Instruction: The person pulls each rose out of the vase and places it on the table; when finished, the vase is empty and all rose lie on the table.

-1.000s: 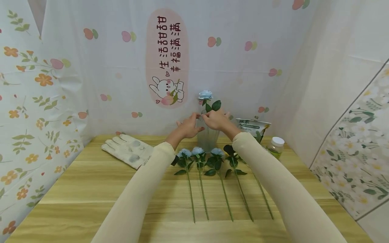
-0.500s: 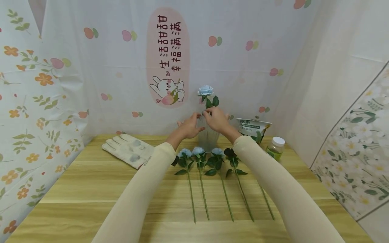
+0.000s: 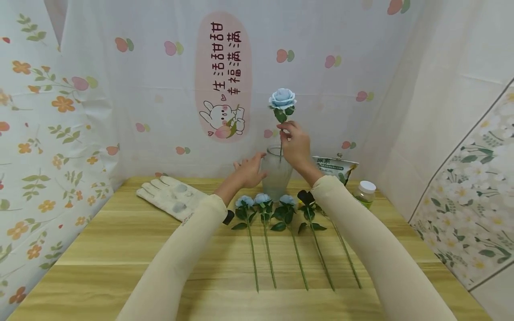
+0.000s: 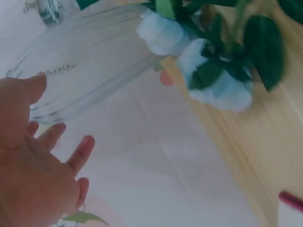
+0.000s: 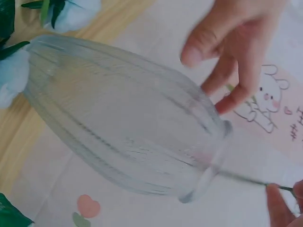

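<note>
My right hand (image 3: 296, 145) pinches the green stem of a light blue rose (image 3: 282, 99) between thumb and fingers. The bloom stands high, and the lower stem passes through the mouth of a clear ribbed glass vase (image 3: 276, 176). In the right wrist view, the stem reaches inside the vase (image 5: 113, 113), while the right fingertips (image 5: 279, 205) show at the edge. Beside the vase, on its left, is my left hand (image 3: 250, 171). Its fingers are spread, with some fingertips at the neck; the thumb looks apart from the glass in the right wrist view.
Several more roses lie in a row before the vase, including a blue rose (image 3: 263, 199) and a dark rose (image 3: 306, 197). A pale work glove (image 3: 172, 196) lies left. Right of the vase stand a clipped pouch (image 3: 335, 167) and a white-capped jar (image 3: 366, 191).
My right hand has moved up and slightly right, lifting the rose so more of its stem shows above the vase. The left hand has stayed by the vase neck.
</note>
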